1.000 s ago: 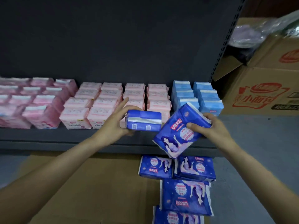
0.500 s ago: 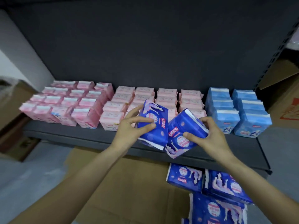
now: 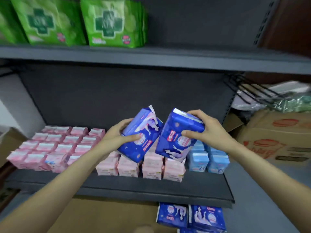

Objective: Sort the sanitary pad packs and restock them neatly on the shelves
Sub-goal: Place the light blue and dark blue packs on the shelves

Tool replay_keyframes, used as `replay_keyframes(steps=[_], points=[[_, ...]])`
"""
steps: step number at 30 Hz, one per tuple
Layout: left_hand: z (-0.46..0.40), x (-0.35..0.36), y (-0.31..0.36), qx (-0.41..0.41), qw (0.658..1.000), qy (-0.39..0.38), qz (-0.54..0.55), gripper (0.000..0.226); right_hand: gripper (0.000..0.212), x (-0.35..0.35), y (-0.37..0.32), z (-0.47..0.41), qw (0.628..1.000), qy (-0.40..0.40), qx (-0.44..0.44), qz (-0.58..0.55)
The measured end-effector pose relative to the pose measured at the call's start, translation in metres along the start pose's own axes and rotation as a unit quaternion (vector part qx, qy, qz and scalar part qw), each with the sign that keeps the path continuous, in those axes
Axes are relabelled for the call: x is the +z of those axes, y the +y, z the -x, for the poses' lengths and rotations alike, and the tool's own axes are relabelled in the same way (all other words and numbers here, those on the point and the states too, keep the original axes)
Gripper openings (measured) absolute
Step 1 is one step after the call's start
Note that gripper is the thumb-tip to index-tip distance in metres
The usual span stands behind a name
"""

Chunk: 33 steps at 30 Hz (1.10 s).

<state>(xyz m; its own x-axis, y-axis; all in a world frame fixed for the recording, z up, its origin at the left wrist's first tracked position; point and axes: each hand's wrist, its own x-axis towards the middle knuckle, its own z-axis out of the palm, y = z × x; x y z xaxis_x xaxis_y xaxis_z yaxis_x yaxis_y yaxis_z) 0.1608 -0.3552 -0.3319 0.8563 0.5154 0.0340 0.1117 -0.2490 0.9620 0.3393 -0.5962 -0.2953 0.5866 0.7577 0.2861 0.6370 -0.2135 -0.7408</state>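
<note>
My left hand [image 3: 116, 136] grips a dark blue sanitary pad pack [image 3: 139, 140], tilted, in front of the lower shelf [image 3: 151, 187]. My right hand [image 3: 204, 130] grips a second dark blue pack [image 3: 175, 140] beside it, and the two packs nearly touch. Both are held in the air above rows of pale pink packs [image 3: 139, 167]. Darker pink packs [image 3: 50, 147] fill the shelf's left side and light blue packs [image 3: 208, 160] stand at its right. More dark blue packs [image 3: 190, 216] lie on the floor below the shelf.
The upper shelf [image 3: 168, 58] carries green packs [image 3: 111, 22] on its left, with bare room to their right. Cardboard boxes [image 3: 277, 137] and plastic-wrapped goods stand at the right. Flattened cardboard [image 3: 101, 216] covers the floor under the shelf.
Both hands have lifted their dark blue packs higher, and my view has tilted up so the upper shelf with green packs now shows.
</note>
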Motion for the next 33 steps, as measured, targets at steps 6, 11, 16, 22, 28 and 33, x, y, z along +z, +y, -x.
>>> replay_keyframes(steps=[6, 11, 16, 22, 28, 33], points=[[0.008, -0.001, 0.099, 0.186, 0.98, 0.04, -0.063, 0.058, 0.048, -0.078, -0.059, 0.008, 0.993, 0.082, -0.018, -0.085], [0.001, 0.004, 0.153, 0.269, 0.957, 0.108, -0.008, 0.057, 0.029, -0.127, -0.076, 0.005, 0.962, 0.15, -0.043, -0.225], [-0.037, 0.017, 0.202, 0.291, 0.938, 0.17, 0.083, 0.054, 0.021, -0.157, -0.075, -0.019, 0.898, 0.216, -0.048, -0.379], [-0.103, 0.059, 0.254, 0.327, 0.923, 0.151, 0.137, 0.093, 0.035, -0.178, -0.067, -0.058, 0.86, 0.272, -0.044, -0.43], [-0.152, 0.072, 0.258, 0.249, 0.954, 0.153, 0.072, 0.101, 0.037, -0.183, -0.058, -0.099, 0.883, 0.278, 0.016, -0.377], [-0.145, 0.045, 0.282, 0.316, 0.91, 0.249, -0.102, 0.05, 0.059, -0.194, -0.043, -0.107, 0.952, 0.248, -0.04, -0.174]])
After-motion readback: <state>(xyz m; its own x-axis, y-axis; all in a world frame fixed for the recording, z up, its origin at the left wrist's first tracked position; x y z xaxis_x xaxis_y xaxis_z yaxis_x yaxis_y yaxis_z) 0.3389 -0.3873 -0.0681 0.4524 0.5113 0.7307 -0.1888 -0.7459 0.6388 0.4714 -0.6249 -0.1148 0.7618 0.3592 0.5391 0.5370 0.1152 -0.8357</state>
